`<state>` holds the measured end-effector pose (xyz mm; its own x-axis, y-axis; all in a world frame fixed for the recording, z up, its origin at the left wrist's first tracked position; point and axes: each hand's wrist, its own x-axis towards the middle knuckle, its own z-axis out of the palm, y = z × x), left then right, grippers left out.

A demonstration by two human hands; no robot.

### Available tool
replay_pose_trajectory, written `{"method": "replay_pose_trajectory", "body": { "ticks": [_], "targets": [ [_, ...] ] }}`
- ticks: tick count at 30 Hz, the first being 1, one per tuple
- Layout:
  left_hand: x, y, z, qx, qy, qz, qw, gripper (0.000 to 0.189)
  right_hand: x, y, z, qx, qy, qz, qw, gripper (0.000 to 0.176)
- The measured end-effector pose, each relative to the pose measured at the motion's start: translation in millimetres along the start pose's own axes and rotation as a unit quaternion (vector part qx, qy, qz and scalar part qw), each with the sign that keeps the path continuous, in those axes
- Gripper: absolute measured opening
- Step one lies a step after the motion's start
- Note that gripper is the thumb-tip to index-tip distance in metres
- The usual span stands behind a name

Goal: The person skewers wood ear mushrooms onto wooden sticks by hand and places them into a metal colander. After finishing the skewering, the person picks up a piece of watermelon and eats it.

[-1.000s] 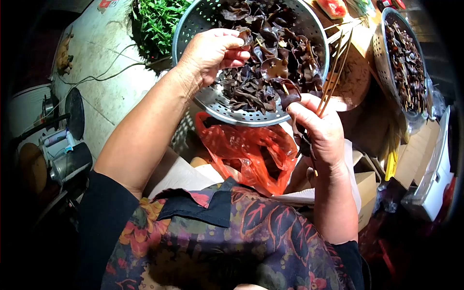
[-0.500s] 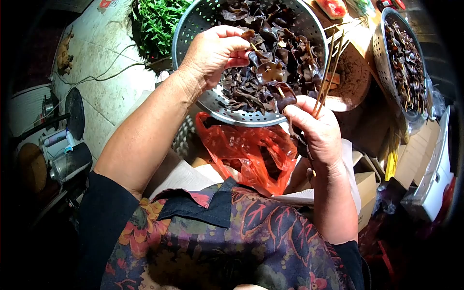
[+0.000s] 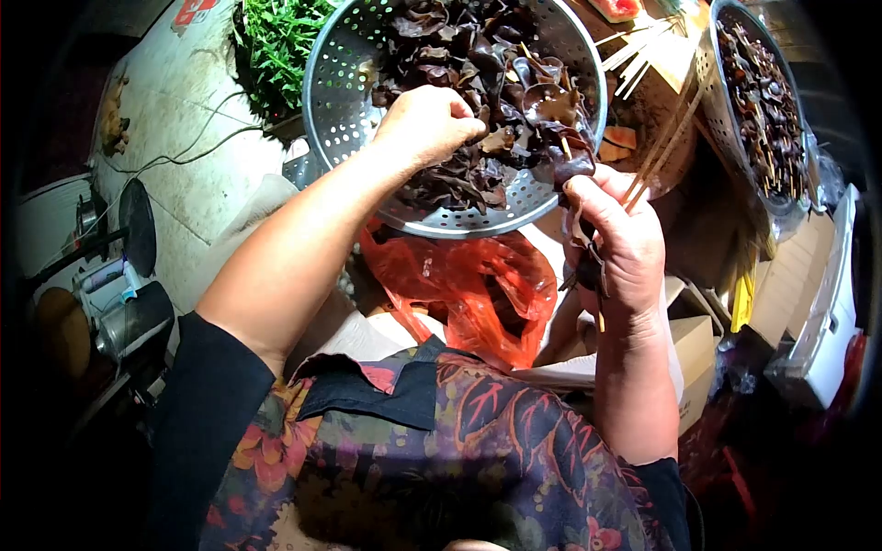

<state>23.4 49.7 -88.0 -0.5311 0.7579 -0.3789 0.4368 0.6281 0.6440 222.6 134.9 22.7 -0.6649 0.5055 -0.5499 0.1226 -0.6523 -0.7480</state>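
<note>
A metal colander point(image 3: 342, 101) holds dark, wet fungus pieces point(image 3: 473, 64). Over its left part is my left hand point(image 3: 430, 124), fingers curled together at the pieces; whatever they pinch is hidden. My right hand point(image 3: 617, 220), at the colander's lower right rim, is closed on wooden skewers point(image 3: 663, 147). Dark fungus pieces threaded on a skewer point(image 3: 583, 248) hang below its thumb, and another piece sits at the fingertips.
Beneath the colander lies a red plastic bag point(image 3: 469, 285). Green leaves point(image 3: 276, 55) are at the upper left. A second colander point(image 3: 721, 119) with skewered pieces stands at the right, near loose sticks point(image 3: 634, 57) and a white box point(image 3: 818, 321).
My left hand has moved down and its fingers are now curled, with no piece visible in them. My right hand has shifted slightly right. The view has shifted a little.
</note>
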Motion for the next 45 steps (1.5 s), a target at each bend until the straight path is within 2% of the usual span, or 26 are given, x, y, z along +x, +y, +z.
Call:
{"method": "replay_pose_trajectory", "body": {
  "ticks": [4,6,7,8,10,12,15,20,24,26,31,33,37,41,43,45],
  "targets": [
    [5,4,14,0.002,0.011,-0.025,1.000,0.026,-2,-2,1,0.013,-0.004,0.000,1.000,0.014],
    [7,5,10,-0.152,0.011,-0.022,0.988,0.021,-4,-6,2,0.000,-0.008,0.008,1.000,0.015],
    [6,9,3,-0.313,-0.043,-0.083,0.945,0.014,-4,-7,0,-0.006,-0.016,0.009,1.000,0.014],
    [6,12,-5,-0.393,-0.061,-0.109,0.911,0.009,-5,-8,-1,-0.005,-0.016,0.008,1.000,0.014],
    [-2,26,-24,-0.510,-0.061,-0.100,0.852,0.008,-6,-8,-2,-0.050,-0.016,0.011,0.999,0.013],
    [-2,23,-35,-0.560,-0.063,-0.087,0.821,0.011,-7,-6,2,-0.035,-0.014,0.020,0.999,0.012],
    [-6,24,-47,-0.587,-0.043,-0.061,0.806,0.022,-6,-1,5,-0.051,-0.041,0.034,0.997,0.009],
    [-15,25,-58,-0.586,-0.029,-0.013,0.810,0.029,-1,5,10,-0.074,-0.044,0.043,0.995,0.011],
    [-21,28,-58,-0.565,0.023,0.013,0.825,0.025,0,7,14,-0.065,-0.047,0.047,0.996,0.013],
    [-22,26,-59,-0.518,0.058,0.059,0.851,0.027,1,7,15,-0.067,-0.053,0.053,0.995,0.014],
    [-23,29,-59,-0.465,0.082,0.077,0.878,0.026,1,4,16,-0.071,-0.058,0.054,0.994,0.013],
    [-25,32,-58,-0.400,0.098,0.103,0.905,0.026,0,5,15,-0.079,-0.064,0.046,0.994,0.013],
    [-26,33,-56,-0.371,0.112,0.125,0.913,0.026,1,11,12,-0.070,-0.058,0.027,0.996,0.014],
    [-31,36,-62,-0.420,0.058,0.085,0.902,0.026,1,13,11,-0.079,-0.058,0.009,0.995,0.014],
    [-29,34,-65,-0.522,0.002,0.044,0.852,0.026,1,12,11,-0.085,-0.064,0.007,0.994,0.013],
    [-27,29,-70,-0.532,-0.024,0.033,0.846,0.025,1,12,11,-0.081,-0.070,0.001,0.994,0.013]
  ]
}}
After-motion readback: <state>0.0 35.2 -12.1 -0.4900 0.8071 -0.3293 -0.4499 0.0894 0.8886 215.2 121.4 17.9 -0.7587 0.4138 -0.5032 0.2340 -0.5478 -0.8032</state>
